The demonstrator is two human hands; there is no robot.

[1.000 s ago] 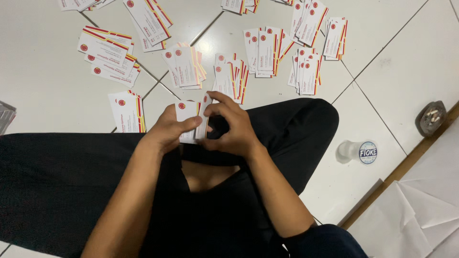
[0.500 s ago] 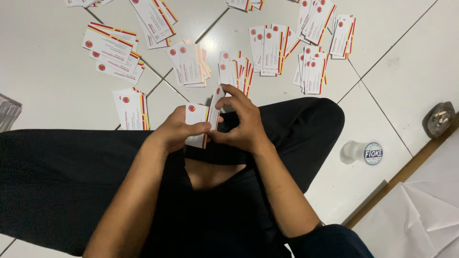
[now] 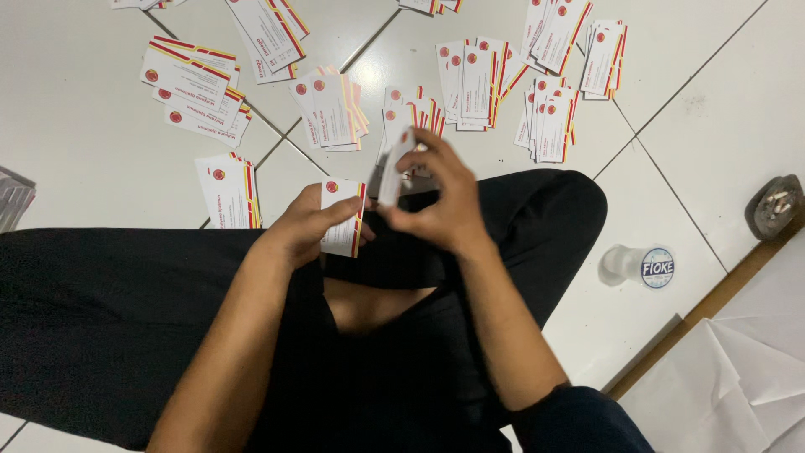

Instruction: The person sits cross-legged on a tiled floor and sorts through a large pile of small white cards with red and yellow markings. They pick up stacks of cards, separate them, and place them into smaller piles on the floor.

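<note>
White card stock with red and yellow edge stripes sits pinched in both hands at the centre of the frame. The fingers (image 3: 423, 164) of the right hand (image 3: 440, 205) are closed on a single white card (image 3: 396, 164), lifted edge-on and blurred, just above and to the right of the rest. The left hand (image 3: 306, 226) curls its fingers around a small stack of white cards with a red round mark and red-yellow stripe (image 3: 344, 216), thumb on top, held over the lap. Both hands hover above the person's crossed legs in black trousers (image 3: 117, 319).

Beyond the hands, on the white tiled floor (image 3: 75, 143), more piles of the same cards (image 3: 335, 109) are spread across the upper part of the frame, one pile (image 3: 228, 191) lying just left of the left hand. At the right, a clear plastic cup with a printed lid (image 3: 641, 267) lies near the knee, a small grey ashtray (image 3: 776, 205) sits at the right edge, and crumpled white paper (image 3: 738, 377) fills the lower right corner.
</note>
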